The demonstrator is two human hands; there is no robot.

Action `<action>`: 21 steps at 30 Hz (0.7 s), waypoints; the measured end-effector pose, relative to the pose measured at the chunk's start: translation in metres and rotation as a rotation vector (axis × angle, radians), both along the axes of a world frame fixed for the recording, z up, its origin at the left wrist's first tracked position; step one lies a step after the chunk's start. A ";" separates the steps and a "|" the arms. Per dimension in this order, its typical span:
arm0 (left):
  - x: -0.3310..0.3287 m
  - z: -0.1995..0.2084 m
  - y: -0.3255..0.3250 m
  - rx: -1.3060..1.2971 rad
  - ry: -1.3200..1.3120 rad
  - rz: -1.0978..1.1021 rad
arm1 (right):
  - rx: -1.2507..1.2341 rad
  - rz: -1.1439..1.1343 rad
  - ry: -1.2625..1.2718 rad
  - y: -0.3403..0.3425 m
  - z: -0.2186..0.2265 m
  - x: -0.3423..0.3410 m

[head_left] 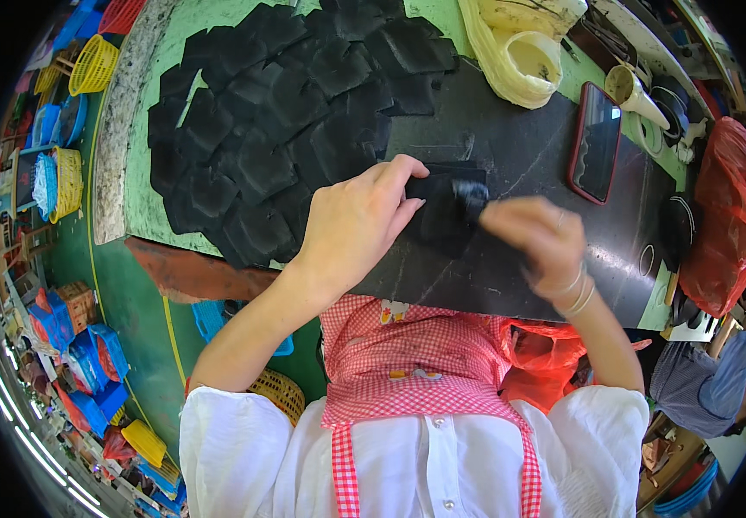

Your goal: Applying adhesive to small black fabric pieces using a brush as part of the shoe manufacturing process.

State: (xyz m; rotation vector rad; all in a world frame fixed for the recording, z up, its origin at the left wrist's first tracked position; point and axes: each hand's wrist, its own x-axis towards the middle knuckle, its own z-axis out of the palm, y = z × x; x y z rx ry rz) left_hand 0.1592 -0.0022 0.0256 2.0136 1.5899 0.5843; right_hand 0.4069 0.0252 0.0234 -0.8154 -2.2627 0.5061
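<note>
A flat black piece (442, 220) lies on the dark work board (511, 155) in front of me. My left hand (351, 216) is at its left edge, with thumb and bent forefinger closed on it. Smeared by motion, my right hand (541, 242) is closed around what looks like a small dark brush (470, 197), whose blurred head is over the black piece. A wide spread of overlapping black pieces (261, 155) covers the table to the left and far side. Several of them have greyish marks on top.
A yellowish plastic-wrapped container (533, 60) stands at the far side. To the right are a phone (595, 142), a cone of thread (636, 93) and a red plastic bag (727, 216). Coloured baskets (94, 65) are off to the left; another person (701, 384) is at far right.
</note>
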 end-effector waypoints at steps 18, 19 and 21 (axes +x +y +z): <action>-0.061 0.006 0.055 -0.148 -0.336 0.182 | -0.212 -0.474 0.389 0.073 0.027 0.015; -0.056 0.010 0.063 -0.039 -0.041 0.260 | 0.030 -0.475 0.168 0.093 0.024 0.018; -0.047 0.009 0.062 0.106 -0.011 0.222 | 0.083 -0.413 -0.045 0.112 0.014 0.014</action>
